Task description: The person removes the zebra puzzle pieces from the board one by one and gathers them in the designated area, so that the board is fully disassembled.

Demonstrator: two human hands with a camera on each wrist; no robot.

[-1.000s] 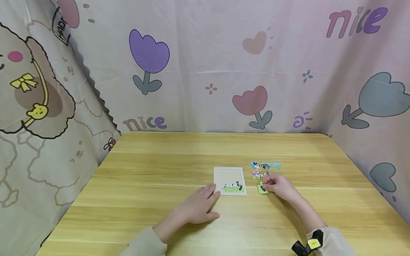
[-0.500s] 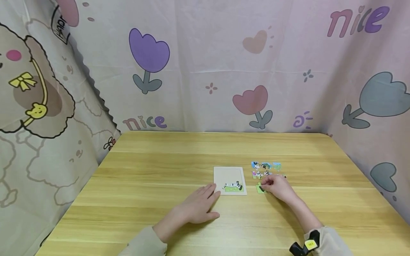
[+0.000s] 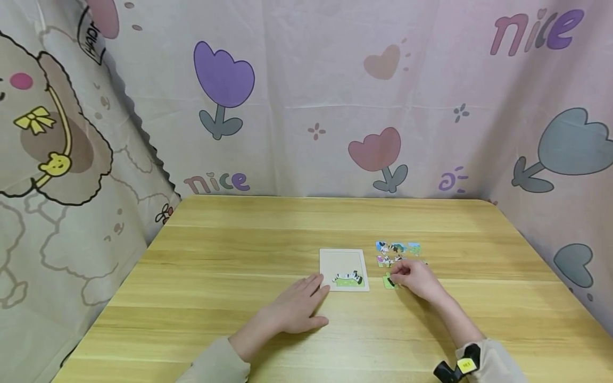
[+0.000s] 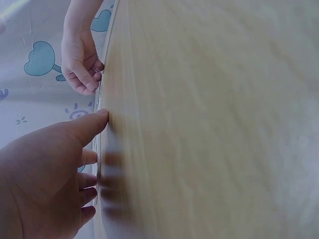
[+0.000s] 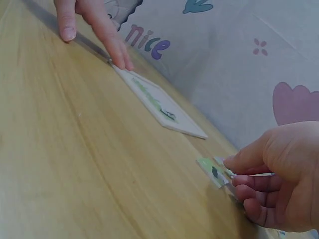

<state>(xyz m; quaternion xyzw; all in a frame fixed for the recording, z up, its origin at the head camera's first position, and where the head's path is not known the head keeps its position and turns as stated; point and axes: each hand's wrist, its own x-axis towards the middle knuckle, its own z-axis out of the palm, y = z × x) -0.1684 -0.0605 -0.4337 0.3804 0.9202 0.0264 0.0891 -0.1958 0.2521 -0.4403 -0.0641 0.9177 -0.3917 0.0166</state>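
Observation:
A white puzzle tray [image 3: 341,263] lies flat on the table, with a zebra-and-grass section [image 3: 348,279] along its lower right. My left hand [image 3: 296,307] rests with fingers extended, its fingertips on the tray's lower left edge. Right of the tray, my right hand [image 3: 420,279] pinches a green puzzle piece [image 3: 389,282] with a dark shape on it. From the right wrist view, the green piece [image 5: 212,172] sticks out past the thumb and fingers, close to the tabletop. Part of it is hidden by the fingertips.
Several loose puzzle pieces [image 3: 398,248] lie in rows just beyond my right hand, which partly covers the nearer row. The wooden table [image 3: 230,250] meets a printed curtain [image 3: 297,143] behind and at both sides. A black wrist device [image 3: 457,366] sits on the right sleeve.
My right hand and the green piece have shifted slightly left since a second ago, then stayed nearly still. The left hand and tray keep their places.

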